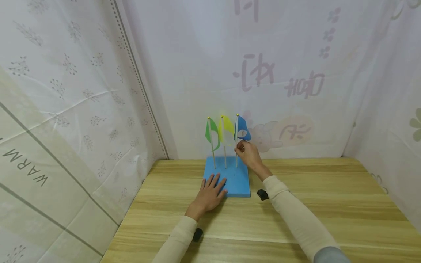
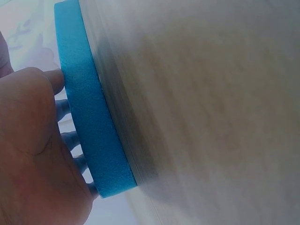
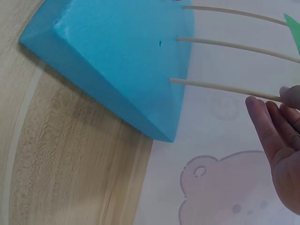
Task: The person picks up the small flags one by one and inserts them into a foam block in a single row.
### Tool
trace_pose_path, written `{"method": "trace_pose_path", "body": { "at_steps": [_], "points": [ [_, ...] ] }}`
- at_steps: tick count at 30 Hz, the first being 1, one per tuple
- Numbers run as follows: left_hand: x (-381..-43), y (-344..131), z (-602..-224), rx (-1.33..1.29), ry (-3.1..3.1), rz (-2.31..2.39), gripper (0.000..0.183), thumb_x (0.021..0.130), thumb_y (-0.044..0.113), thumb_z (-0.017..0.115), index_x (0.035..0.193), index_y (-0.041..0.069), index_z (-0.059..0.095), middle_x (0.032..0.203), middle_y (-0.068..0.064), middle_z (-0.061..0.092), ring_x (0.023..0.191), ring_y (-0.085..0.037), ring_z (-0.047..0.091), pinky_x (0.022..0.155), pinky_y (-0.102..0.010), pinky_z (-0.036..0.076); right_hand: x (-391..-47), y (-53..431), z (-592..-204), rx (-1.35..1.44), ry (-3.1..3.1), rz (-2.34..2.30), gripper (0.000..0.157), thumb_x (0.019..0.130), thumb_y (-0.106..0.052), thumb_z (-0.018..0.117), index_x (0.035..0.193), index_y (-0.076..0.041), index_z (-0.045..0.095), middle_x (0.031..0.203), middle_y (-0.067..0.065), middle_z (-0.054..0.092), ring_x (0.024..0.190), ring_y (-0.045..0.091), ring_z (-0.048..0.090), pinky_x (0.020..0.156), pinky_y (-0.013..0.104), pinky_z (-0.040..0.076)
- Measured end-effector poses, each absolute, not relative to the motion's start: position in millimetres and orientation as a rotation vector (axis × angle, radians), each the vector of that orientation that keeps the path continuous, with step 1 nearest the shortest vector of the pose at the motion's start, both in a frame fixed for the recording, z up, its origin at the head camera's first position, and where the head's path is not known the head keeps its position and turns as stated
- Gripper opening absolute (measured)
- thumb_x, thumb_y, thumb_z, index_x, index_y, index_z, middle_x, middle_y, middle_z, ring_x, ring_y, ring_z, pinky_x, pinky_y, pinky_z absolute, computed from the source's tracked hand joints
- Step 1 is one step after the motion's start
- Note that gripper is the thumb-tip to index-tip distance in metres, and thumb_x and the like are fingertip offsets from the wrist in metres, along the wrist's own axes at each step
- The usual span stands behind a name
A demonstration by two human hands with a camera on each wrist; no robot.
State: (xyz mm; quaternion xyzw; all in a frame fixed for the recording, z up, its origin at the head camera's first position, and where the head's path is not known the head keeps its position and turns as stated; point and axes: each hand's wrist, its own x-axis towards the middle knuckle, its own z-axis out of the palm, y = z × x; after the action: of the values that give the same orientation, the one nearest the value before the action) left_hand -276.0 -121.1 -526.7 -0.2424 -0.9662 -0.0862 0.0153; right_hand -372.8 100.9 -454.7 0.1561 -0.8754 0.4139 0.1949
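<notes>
A blue foam block (image 1: 241, 188) lies flat on the table, with three small flags upright along its far side. From left to right they are a green flag (image 1: 213, 133), a yellow flag (image 1: 226, 129) and a blue flag (image 1: 242, 128), each on a thin stick with a gold ball on top. My right hand (image 1: 250, 155) pinches the stick of the blue flag just below its cloth. In the right wrist view that stick (image 3: 220, 87) meets the block's surface. My left hand (image 1: 208, 193) rests with spread fingers on the block's near left part.
Small holes (image 1: 234, 175) show in the block's top. The wooden table (image 1: 302, 204) ends at a printed curtain (image 1: 197, 73) right behind the block. Another curtain (image 1: 75, 109) hangs along the left. Black wrist devices (image 1: 262, 194) sit under both forearms.
</notes>
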Motion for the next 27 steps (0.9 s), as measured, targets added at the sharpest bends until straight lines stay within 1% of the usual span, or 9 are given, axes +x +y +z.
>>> {"method": "trace_pose_path", "body": {
  "at_steps": [4, 8, 12, 18, 21, 24, 27],
  "points": [
    [-277.7, -121.7, -527.5, -0.759, -3.011, -0.257, 0.056, 0.105, 0.048, 0.035, 0.155, 0.021, 0.033, 0.163, -0.010, 0.023, 0.151, -0.036, 0.020, 0.119, -0.062, 0.018, -374.4, 105.6, -457.7, 0.417, -2.484, 1.146, 0.012, 0.094, -0.019, 0.067, 0.098, -0.008, 0.064, 0.093, 0.008, 0.070, 0.083, 0.023, 0.069, 0.068, 0.034, 0.058],
    [-278.1, -122.8, -524.9, -0.767, -3.010, -0.256, 0.056, 0.105, 0.047, 0.036, 0.155, 0.021, 0.033, 0.163, -0.010, 0.024, 0.150, -0.036, 0.021, 0.119, -0.061, 0.019, -374.2, 113.3, -456.7, 0.392, -2.527, 1.139, 0.013, 0.096, -0.022, 0.065, 0.099, -0.010, 0.064, 0.096, 0.007, 0.070, 0.087, 0.023, 0.069, 0.073, 0.038, 0.058],
    [-277.8, -124.9, -521.9, -0.778, -3.011, -0.269, 0.056, 0.105, 0.048, 0.036, 0.155, 0.021, 0.033, 0.163, -0.010, 0.024, 0.150, -0.036, 0.021, 0.119, -0.061, 0.020, -371.0, 123.1, -454.4, 0.383, -2.538, 1.134, 0.013, 0.095, -0.020, 0.066, 0.100, -0.008, 0.064, 0.098, 0.009, 0.070, 0.089, 0.025, 0.069, 0.077, 0.040, 0.058],
    [-281.2, -128.3, -522.1, -0.784, -2.993, -0.286, 0.055, 0.105, 0.046, 0.038, 0.153, 0.021, 0.037, 0.162, -0.010, 0.028, 0.149, -0.036, 0.025, 0.117, -0.061, 0.024, -363.9, 143.2, -454.6, 0.359, -2.537, 1.103, 0.013, 0.095, -0.019, 0.065, 0.100, -0.007, 0.064, 0.094, 0.010, 0.071, 0.083, 0.023, 0.070, 0.071, 0.038, 0.057],
    [-283.9, -129.8, -521.9, -0.766, -2.990, -0.335, 0.054, 0.105, 0.045, 0.039, 0.152, 0.020, 0.040, 0.161, -0.008, 0.031, 0.149, -0.034, 0.027, 0.117, -0.060, 0.026, -359.3, 157.6, -458.8, 0.356, -2.541, 1.064, 0.010, 0.095, -0.017, 0.065, 0.097, -0.008, 0.065, 0.089, 0.009, 0.071, 0.081, 0.023, 0.069, 0.069, 0.039, 0.056],
    [-287.5, -132.7, -521.8, -0.746, -2.963, -0.388, 0.051, 0.104, 0.043, 0.043, 0.150, 0.019, 0.044, 0.158, -0.007, 0.037, 0.147, -0.031, 0.033, 0.115, -0.058, 0.030, -353.7, 175.4, -466.4, 0.364, -2.556, 1.008, 0.008, 0.095, -0.016, 0.063, 0.097, -0.008, 0.066, 0.088, 0.008, 0.071, 0.082, 0.024, 0.068, 0.071, 0.041, 0.056],
    [-292.2, -138.6, -518.6, -0.744, -2.903, -0.429, 0.047, 0.103, 0.038, 0.048, 0.145, 0.016, 0.050, 0.152, -0.008, 0.046, 0.141, -0.030, 0.042, 0.113, -0.054, 0.037, -346.7, 197.4, -475.7, 0.377, -2.579, 0.934, 0.009, 0.096, -0.014, 0.061, 0.098, -0.008, 0.067, 0.090, 0.009, 0.071, 0.083, 0.024, 0.067, 0.071, 0.041, 0.055]
  ]
}}
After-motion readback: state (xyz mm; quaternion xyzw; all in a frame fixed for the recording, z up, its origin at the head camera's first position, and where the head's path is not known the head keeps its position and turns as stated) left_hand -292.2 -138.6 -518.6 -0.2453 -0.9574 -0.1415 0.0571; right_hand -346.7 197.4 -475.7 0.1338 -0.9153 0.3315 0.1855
